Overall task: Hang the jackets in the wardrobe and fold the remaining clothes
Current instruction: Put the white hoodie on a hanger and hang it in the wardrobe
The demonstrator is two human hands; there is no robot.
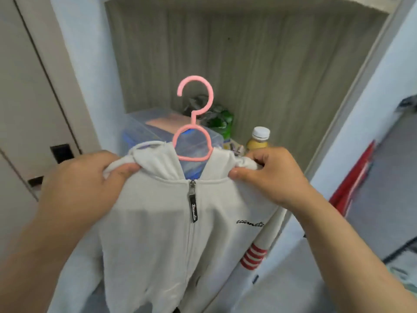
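Observation:
A light grey zip-up hooded jacket (171, 240) hangs on a pink plastic hanger (195, 119) in front of the open wardrobe (259, 71). My left hand (90, 184) grips the jacket's left shoulder and my right hand (273, 175) grips its right shoulder. The hanger's hook sticks up above the collar, free in the air, below the wardrobe's top. The zip is closed to the neck, with a black pull tab showing. One sleeve with red stripes (253, 258) dangles at the right. No rail is visible.
On the wardrobe floor stand a clear plastic storage box (155, 129), a dark and green bag (214, 116) and a bottle with a white cap (259, 138). A closed door (29, 86) is at left. A red object (354, 177) leans at right.

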